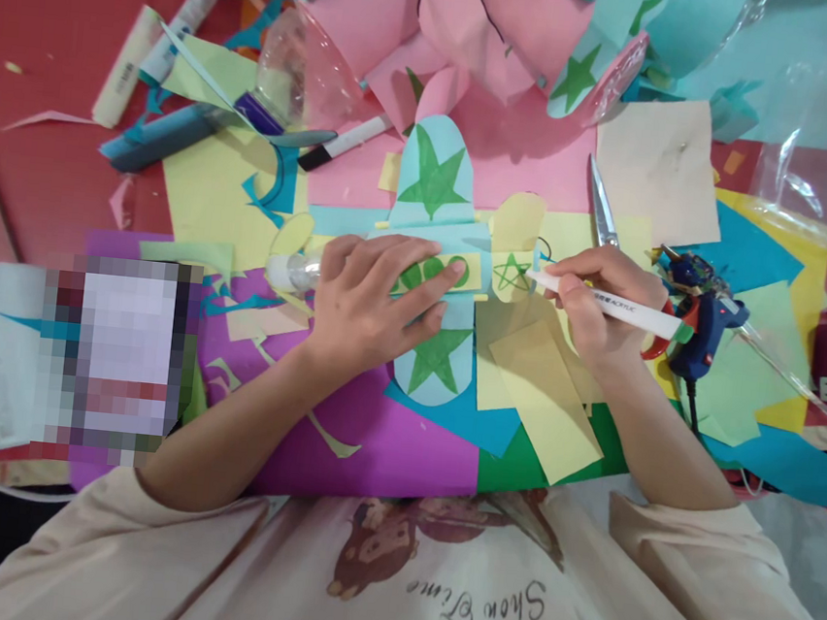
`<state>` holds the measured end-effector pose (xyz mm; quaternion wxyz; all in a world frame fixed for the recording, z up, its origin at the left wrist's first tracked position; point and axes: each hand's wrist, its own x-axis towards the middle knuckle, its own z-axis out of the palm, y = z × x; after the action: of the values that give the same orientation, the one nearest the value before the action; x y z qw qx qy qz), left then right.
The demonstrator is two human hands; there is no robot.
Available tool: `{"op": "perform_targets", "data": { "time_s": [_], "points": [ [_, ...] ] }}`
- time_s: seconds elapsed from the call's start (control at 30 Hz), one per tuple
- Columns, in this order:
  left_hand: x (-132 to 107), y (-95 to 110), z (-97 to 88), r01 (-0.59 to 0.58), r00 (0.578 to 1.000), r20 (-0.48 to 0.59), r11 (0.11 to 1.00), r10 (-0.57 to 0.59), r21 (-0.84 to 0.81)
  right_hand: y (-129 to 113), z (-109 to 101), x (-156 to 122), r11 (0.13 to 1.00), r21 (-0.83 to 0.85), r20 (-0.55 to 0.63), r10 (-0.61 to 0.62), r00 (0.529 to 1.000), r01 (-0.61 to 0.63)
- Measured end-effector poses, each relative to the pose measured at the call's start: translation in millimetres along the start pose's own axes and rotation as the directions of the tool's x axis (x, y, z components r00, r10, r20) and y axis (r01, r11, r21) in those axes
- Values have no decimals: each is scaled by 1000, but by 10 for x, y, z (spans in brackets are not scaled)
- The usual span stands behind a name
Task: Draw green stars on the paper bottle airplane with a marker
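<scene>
On the red counter (38,176), among coloured paper sheets (371,442), lies a light-blue paper plane shape with green stars (457,231). The left hand (378,297), half closed with fingers spread, holds it from above. The right hand (597,336) is closed around a slim white marker (636,313), its tip at the green star outline (511,272) on a rounded yellow paper piece (517,232). Silver-bladed scissors (601,201) lie nearby.

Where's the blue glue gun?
In the head view, the blue glue gun is on the right side, between the right hand and the light green paper.
</scene>
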<state>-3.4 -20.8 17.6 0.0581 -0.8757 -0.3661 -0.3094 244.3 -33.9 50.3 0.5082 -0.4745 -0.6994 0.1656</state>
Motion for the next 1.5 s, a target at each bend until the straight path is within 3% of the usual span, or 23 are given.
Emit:
{"op": "perform_targets", "data": {
  "time_s": [0.23,0.37,0.47,0.8,0.9,1.07,1.5],
  "points": [
    [1,0,-18,5,999,51,998,-8,67,-6,-4,0,1000,-9,0,27,1000,-27],
    [11,1,2,-12,999,-45,998,10,-62,3,0,-7,998,-42,-18,49,999,-50],
    [22,2,17,-48,995,-95,997,43,-54,11,0,-2,999,-50,-3,15,1000,-15],
    [14,3,19,-34,995,-101,997,27,-72,13,-8,9,999,-34,-7,-17,1000,17],
    [21,3,18,-47,994,-102,999,46,-13,10,-10,6,999,-39,-23,-7,1000,6],
    [27,-9,10,-73,995,-63,990,81,118,-3,8,-3,999,-11,16,-47,999,48],
    [32,3,3,-78,992,-95,996,81,40,-43,46,-21,999,14,99,-32,995,31]
  ]
}}
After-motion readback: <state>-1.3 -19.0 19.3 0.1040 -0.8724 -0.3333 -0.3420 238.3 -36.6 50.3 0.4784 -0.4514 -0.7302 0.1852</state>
